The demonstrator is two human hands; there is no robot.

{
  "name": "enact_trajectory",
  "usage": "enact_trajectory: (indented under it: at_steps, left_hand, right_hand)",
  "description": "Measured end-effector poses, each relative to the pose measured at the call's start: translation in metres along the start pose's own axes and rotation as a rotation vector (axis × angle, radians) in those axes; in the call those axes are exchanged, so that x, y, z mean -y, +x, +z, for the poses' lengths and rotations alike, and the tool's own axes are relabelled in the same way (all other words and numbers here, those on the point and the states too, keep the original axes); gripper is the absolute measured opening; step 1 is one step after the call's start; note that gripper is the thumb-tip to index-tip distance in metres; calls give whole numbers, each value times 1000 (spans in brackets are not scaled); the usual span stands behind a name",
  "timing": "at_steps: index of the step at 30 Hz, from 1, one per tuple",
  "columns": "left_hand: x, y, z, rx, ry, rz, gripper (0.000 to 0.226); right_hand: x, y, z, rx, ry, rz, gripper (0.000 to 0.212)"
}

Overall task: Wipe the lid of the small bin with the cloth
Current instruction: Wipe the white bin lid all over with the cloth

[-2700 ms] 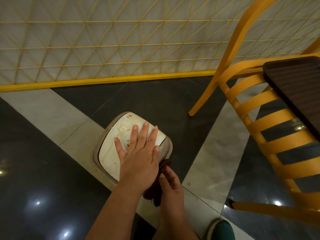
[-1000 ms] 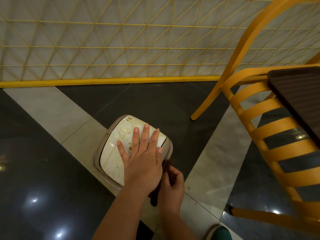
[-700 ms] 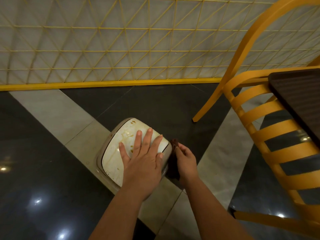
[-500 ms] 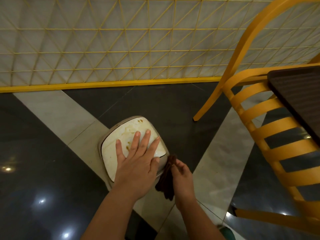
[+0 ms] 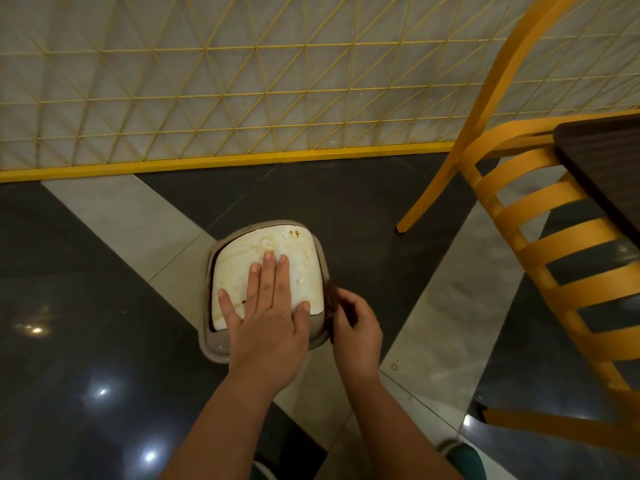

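left hand (image 5: 268, 317) flat on stained white lid (image 5: 298, 261), right hand (image 5: 356, 323) pinching dark cloth (image 5: 330, 296)

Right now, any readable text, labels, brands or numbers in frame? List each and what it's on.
None readable in this view.
Lid: brown stains only, no print or label showing.
Bin rim: plain, no marking visible.
Cloth: dark, mostly hidden by the right hand, no tag seen.
Left hand covers part of the lid, so anything under it cannot be checked.
Chair, table: unmarked.
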State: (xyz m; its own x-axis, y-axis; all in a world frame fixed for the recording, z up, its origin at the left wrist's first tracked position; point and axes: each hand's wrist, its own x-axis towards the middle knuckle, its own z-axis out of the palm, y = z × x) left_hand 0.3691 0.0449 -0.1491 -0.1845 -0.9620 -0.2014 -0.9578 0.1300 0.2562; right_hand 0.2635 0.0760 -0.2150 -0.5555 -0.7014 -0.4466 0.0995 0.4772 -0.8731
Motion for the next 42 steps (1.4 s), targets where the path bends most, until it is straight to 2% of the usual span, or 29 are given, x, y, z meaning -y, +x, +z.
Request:
enact_trajectory:
  at_steps: [3,7,11,15,19,24,31,34,39,42]
  left_hand:
    - [1,1,2,-5,-14,-3,65]
    - [5,2,5,-17,-32,14,67]
    - [4,3,3,-7,-38,9,66]
    - [2,4,2,4,-50,6,65]
    - [2,1,3,8,-30,34,63]
    - [4,-8,4,59,-12,143,63]
    - [3,-3,9,42,-54,115,63]
    - [2,-4,8,38,-58,111,63]
    - [1,-4,6,42,-60,107,65]
    - [1,-3,6,43,-73,109,65]
  right_hand:
    - [-4,-11,-2,18,132,149,27]
    - [-13,-42,-7,30,265,209,20]
    - [-7,-16,-1,-13,183,164,19]
    - [8,7,1,24,118,190,17]
    - [2,-13,-7,52,192,247,20]
    - [-13,-39,-13,-42,269,302,15]
    - [-2,-15,-10,-74,217,199,17]
    - [4,-3,-4,-137,163,125,23]
    - [-17,-49,0,-208,115,66,36]
    - [-16,-68,1,-185,180,40,32]
